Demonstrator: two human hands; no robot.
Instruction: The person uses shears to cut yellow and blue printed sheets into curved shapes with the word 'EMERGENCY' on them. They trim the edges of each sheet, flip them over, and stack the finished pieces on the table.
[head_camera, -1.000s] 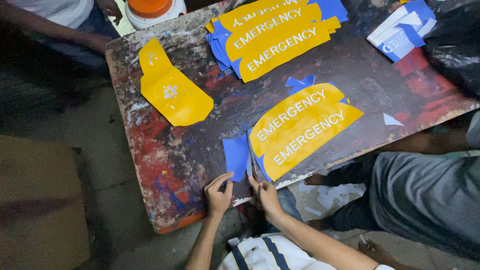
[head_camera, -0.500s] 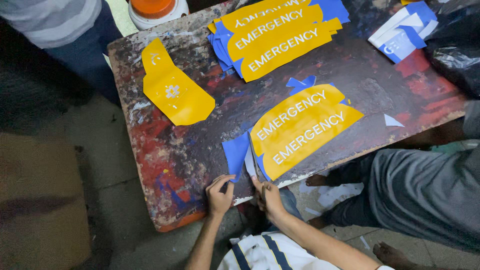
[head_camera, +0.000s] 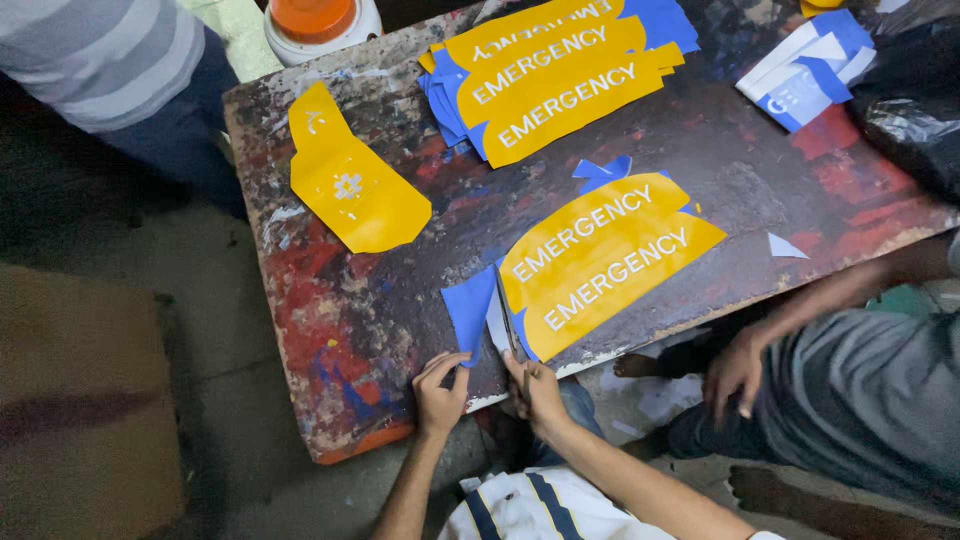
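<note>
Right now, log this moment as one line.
left hand on table edge by blue sheet | right hand at yellow stickers | blade unclear

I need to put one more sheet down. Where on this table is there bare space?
Bare: the table's near-left corner below the lone yellow piece, and the strip between the far stack and the near yellow stickers. Crowded: around both hands.

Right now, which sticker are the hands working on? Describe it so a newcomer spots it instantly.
On the paint-stained table, look at the near edge where the left hand and right hand rest. Just beyond them lies the yellow two-line sticker sheet on blue backing. Unlike the far stack, it lies apart; the other lone yellow piece has no white lettering.
</note>
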